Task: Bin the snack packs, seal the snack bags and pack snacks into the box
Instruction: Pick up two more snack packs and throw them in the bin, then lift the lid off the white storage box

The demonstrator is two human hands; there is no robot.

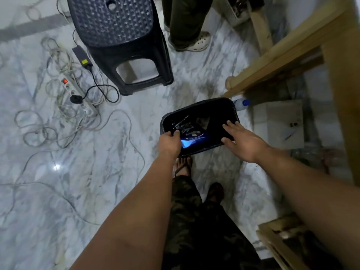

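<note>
A black bin [200, 106] lined with a dark bag stands on the marble floor in front of my feet. Inside it lies a dark blue snack pack [191, 133] with white lettering. My left hand [169, 143] is at the bin's near left rim and pinches the edge of that pack with curled fingers. Over the near right rim my right hand [241, 141] is spread flat, its fingers straight and pointing into the bin.
A black plastic stool [120, 36] stands ahead on the left. A power strip [78, 94] and tangled cables lie on the floor at left. Another person's leg and shoe [194, 41] are behind the stool. A wooden table frame [282, 53] rises at right, a bottle [241, 104] beside the bin.
</note>
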